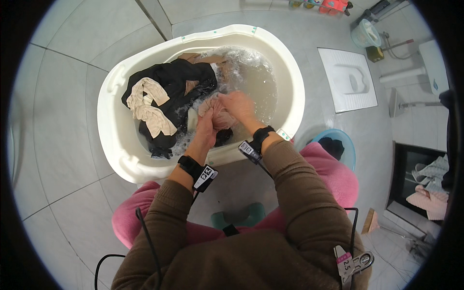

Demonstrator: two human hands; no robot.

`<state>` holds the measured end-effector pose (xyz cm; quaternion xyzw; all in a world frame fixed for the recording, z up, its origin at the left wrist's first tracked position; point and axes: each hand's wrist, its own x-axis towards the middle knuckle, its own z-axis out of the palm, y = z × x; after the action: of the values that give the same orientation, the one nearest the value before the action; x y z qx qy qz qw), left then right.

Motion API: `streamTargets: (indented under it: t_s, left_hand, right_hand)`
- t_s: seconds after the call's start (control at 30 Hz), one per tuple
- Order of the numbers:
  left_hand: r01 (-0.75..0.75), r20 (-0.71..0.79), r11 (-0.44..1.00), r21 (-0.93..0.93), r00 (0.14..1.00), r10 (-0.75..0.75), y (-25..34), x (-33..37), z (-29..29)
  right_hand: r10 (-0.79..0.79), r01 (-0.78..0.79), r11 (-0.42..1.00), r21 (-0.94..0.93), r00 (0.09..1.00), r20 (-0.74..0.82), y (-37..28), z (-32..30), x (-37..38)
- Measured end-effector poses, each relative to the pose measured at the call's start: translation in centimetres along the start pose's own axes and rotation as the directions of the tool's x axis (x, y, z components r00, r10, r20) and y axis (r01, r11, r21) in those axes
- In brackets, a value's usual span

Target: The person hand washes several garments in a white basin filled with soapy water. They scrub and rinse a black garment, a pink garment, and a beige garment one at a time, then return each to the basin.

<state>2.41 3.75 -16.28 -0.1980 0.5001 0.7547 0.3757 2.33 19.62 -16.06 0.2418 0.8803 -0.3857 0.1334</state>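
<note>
Over soapy water in a white plastic tub (290,63), both my hands grip one wet pinkish-beige cloth garment (221,117). My left hand (206,130) is closed on its near left side. My right hand (239,105) bunches its upper right part, fingers curled in. Just left of my left hand shows a pale yellowish thing (192,119), partly hidden, whose kind I cannot tell. Black clothing (169,79) is heaped in the tub's left half, with a dry-looking beige garment (150,104) draped over it. Brown fabric (220,63) lies partly underwater behind.
A white squat toilet (338,82) is set in the floor at right. Nearer stands a blue basin (349,147) with dark cloth. A small bucket (366,35) and a scrub brush (374,53) are far right. A broom (371,221) lies lower right.
</note>
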Motion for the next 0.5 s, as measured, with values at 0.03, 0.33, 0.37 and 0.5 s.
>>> streamTargets:
  t_s: [0.03,0.33,0.37,0.5]
  left_hand:
    - [-0.033,0.003,0.999,-0.012,0.999,0.033,-0.1,-0.1,0.0]
    - [0.265,-0.021,0.957,0.117,0.964,-0.265,-0.1,-0.3,-2.9]
    - [0.265,-0.002,0.960,0.087,0.964,-0.266,0.1,-0.4,-2.9]
    - [0.337,0.161,0.940,-0.057,0.932,-0.324,1.5,0.2,-3.6]
  right_hand:
    - [0.032,-0.036,0.998,-0.053,0.997,-0.065,1.5,-0.3,0.2]
    - [-0.192,0.151,0.917,-0.369,0.979,-0.075,7.9,4.3,0.5]
    - [-0.213,0.268,0.908,-0.321,0.957,0.197,7.2,4.3,0.5]
    - [-0.306,0.292,0.946,0.139,0.947,0.097,0.0,5.8,-2.2]
